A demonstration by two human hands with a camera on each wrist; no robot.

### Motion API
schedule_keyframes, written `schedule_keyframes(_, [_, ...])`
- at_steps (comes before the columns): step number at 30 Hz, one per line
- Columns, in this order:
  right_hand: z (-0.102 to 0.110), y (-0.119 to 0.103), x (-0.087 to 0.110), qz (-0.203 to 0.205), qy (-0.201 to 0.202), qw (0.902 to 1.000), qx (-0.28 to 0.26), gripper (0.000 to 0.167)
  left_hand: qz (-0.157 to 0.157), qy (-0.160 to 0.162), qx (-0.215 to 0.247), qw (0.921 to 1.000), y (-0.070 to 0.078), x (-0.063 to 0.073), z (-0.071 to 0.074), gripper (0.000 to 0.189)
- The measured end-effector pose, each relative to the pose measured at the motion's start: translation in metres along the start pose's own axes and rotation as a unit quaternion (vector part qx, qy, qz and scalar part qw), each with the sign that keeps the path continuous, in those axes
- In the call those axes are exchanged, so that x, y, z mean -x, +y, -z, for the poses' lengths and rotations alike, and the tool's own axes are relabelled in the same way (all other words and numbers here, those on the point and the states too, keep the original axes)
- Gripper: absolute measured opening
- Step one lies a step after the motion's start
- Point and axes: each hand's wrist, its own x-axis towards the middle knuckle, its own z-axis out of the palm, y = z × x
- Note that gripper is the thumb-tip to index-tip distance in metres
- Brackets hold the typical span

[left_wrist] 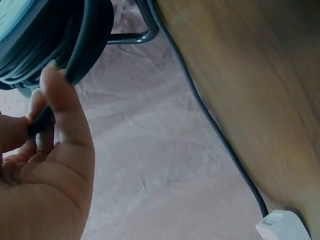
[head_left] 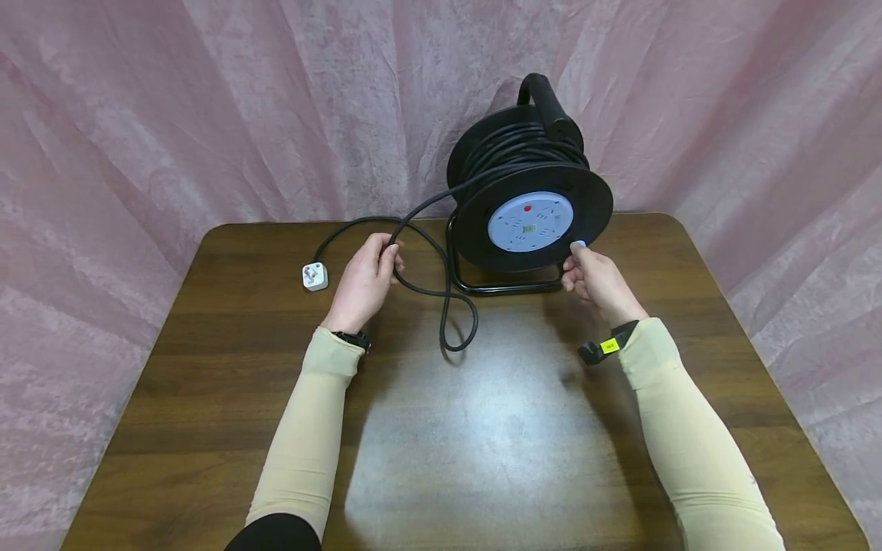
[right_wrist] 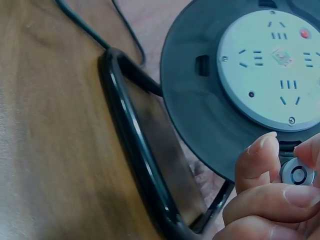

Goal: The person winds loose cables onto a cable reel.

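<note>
A black cable reel (head_left: pixel 534 176) stands on the table, with cable wound round its drum and a pale socket panel (head_left: pixel 530 222) on its front disc. My left hand (head_left: pixel 365 277) pinches the black cable (left_wrist: pixel 86 42) between thumb and fingers, left of the reel. From there the cable rises to the drum, while its loose end loops over the table to a white plug (head_left: pixel 315 276). At the disc's lower right edge, my right hand (head_left: pixel 598 282) grips a small grey knob (right_wrist: pixel 298 172) between thumb and fingers.
Under the reel is a black tubular stand (right_wrist: pixel 131 135), and a black carrying handle (head_left: pixel 547 107) rises at its top. The wooden table (head_left: pixel 227 367) ends just behind the reel, against a pink curtain (head_left: pixel 276 99). A cable loop (head_left: pixel 460 329) lies between the hands.
</note>
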Motion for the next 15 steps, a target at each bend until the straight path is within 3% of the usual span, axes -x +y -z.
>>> schedule_keyframes(5, [-0.004,0.004,0.001,-0.018,-0.011,0.9998,-0.008,0.055,-0.019,0.005,-0.029,0.9994,0.002,0.000,0.001,0.025])
schedule_keyframes(11, [-0.009,0.008,-0.001,-0.026,-0.014,0.9995,-0.010,0.056,-0.021,-0.033,0.016,0.9991,0.005,0.001,-0.002,0.021])
schedule_keyframes(15, [-0.012,0.010,-0.003,-0.029,-0.021,0.9993,-0.009,0.056,-0.028,-0.014,0.013,0.9994,0.004,-0.001,-0.003,0.023])
